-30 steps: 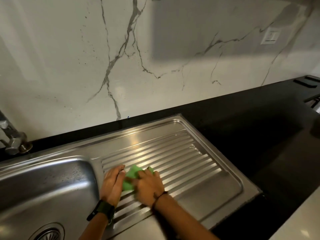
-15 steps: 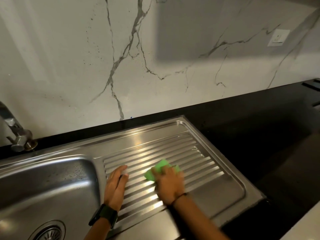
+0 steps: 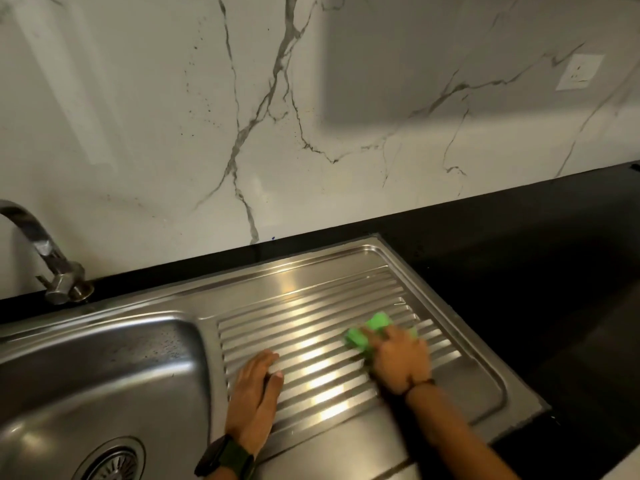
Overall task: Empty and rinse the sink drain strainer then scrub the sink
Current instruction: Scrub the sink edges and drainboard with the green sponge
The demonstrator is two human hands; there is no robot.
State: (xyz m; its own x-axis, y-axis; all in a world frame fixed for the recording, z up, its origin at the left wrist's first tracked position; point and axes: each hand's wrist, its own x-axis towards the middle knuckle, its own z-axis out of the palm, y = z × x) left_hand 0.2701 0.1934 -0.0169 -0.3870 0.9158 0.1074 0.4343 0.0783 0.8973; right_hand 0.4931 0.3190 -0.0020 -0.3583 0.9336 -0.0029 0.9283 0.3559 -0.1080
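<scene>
A steel sink basin (image 3: 104, 368) fills the lower left, with its round drain strainer (image 3: 109, 462) seated at the bottom edge of the view. To the right lies the ribbed steel drainboard (image 3: 311, 306). My right hand (image 3: 398, 358) presses a green sponge (image 3: 367, 332) onto the ribs toward the drainboard's right side. Flat on the ribs beside the basin rests my left hand (image 3: 258, 393), fingers together and holding nothing, a dark watch on its wrist.
A chrome tap (image 3: 45, 251) rises at the back left. Black countertop (image 3: 536, 271) surrounds the sink to the right and behind. The white marble backsplash (image 3: 207, 116) carries a wall socket (image 3: 578, 72) at the upper right.
My right hand has slid the green sponge to the right across the ribs, away from my left hand, which has stayed flat beside the basin. The view has shifted.
</scene>
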